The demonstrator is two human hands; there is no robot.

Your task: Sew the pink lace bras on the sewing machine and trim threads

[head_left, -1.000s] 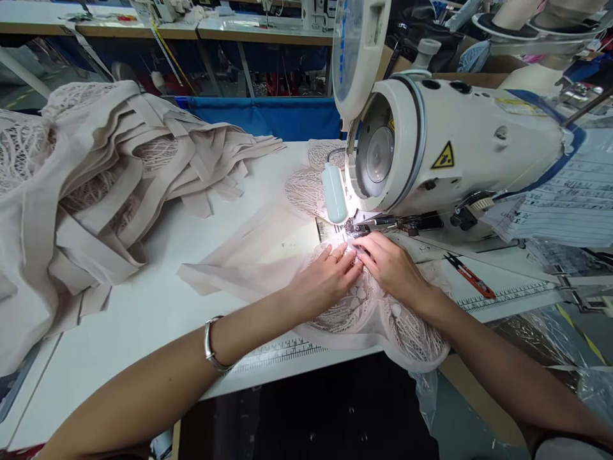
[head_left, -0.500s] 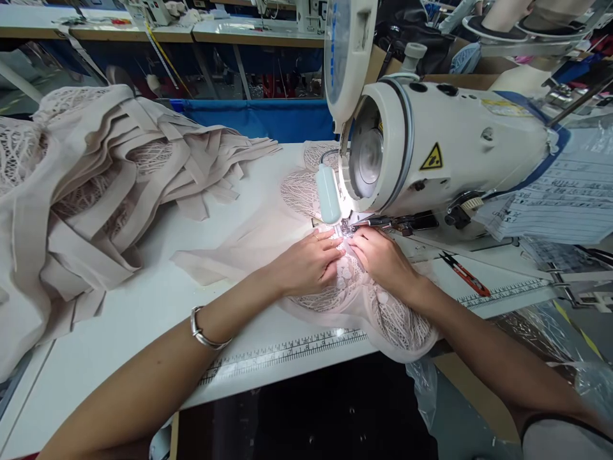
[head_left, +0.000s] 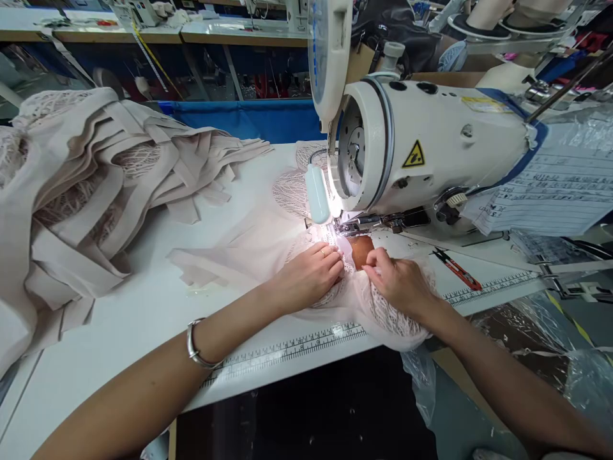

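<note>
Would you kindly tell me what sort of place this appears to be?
Likely a garment-sewing workshop: a white, round-ended sewing machine over pale pink lace fabric, a heap of beige lace pieces at left, and more white machines on a brown-edged white table behind.

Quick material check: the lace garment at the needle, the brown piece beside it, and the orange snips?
Lace garment: soft matte textile, probably synthetic; openwork threads and sheer, folding panels show.
Brown piece: smooth, reddish-brown; leather, plastic or coated metal, I can't tell.
Snips: handle probably plastic, from its even orange-red colour; dark, slim, pointed blades suggest metal.
</note>
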